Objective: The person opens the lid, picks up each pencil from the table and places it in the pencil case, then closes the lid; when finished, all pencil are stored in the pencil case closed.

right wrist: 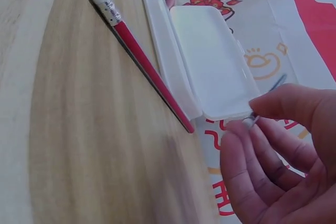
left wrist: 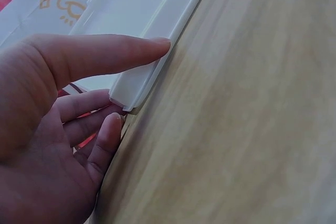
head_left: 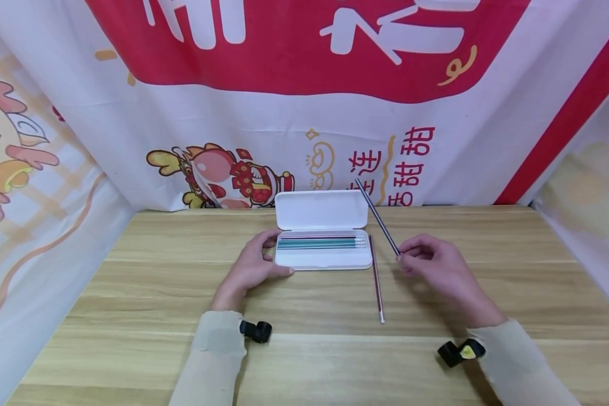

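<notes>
An opened white pencil case [head_left: 323, 260] lies on the table with its lid [head_left: 322, 210] raised at the back. Several green pencils [head_left: 317, 243] lie in its tray, with a reddish one behind them. My left hand [head_left: 254, 262] grips the case's left end, thumb along the front edge and fingers round the side. Between thumb and fingertips my right hand [head_left: 431, 262] pinches a dark striped pencil [head_left: 378, 217] near its white-eraser end, and it slants up towards the lid's right corner. Between case and right hand lies a red pencil [right wrist: 144, 64], its white eraser towards me.
The wooden table [head_left: 335, 361] runs back to a hanging printed cloth [head_left: 264, 129] in red and white, close behind the lid. More printed cloth [head_left: 35, 186] hangs at the left, and a pale sheet [head_left: 594, 225] at the right.
</notes>
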Available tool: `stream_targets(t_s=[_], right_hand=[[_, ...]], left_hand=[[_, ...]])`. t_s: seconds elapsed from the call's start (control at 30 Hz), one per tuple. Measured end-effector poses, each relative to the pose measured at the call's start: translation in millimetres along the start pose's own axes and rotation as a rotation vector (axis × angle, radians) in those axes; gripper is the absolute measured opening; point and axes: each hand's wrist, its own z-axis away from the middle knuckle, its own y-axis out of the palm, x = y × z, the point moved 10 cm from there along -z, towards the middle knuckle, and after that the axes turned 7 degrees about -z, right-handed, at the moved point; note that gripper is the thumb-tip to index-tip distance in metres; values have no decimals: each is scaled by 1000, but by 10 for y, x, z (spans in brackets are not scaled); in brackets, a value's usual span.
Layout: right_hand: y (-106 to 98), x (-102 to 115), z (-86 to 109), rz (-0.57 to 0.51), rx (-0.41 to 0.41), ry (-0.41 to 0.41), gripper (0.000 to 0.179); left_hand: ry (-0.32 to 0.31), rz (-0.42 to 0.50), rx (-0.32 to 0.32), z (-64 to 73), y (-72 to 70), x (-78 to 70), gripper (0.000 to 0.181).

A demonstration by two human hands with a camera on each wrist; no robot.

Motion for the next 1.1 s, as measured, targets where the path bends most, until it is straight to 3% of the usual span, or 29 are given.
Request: stream_targets(t_s=[0.2, 0.33, 0.7, 1.1], right_hand=[[30, 171, -67, 164, 15, -61, 22], [57, 367, -166, 246, 20, -147, 20], [303, 633, -526, 280, 137, -266, 12], [459, 516, -780, 231, 180, -192, 14]], left_hand=[[-10, -11, 1, -1, -4, 1, 95], [-2, -14, 1, -9, -14, -18, 95], [-9, -29, 0, -19, -16, -7, 94], [-8, -8, -7, 6, -16, 9, 93]])
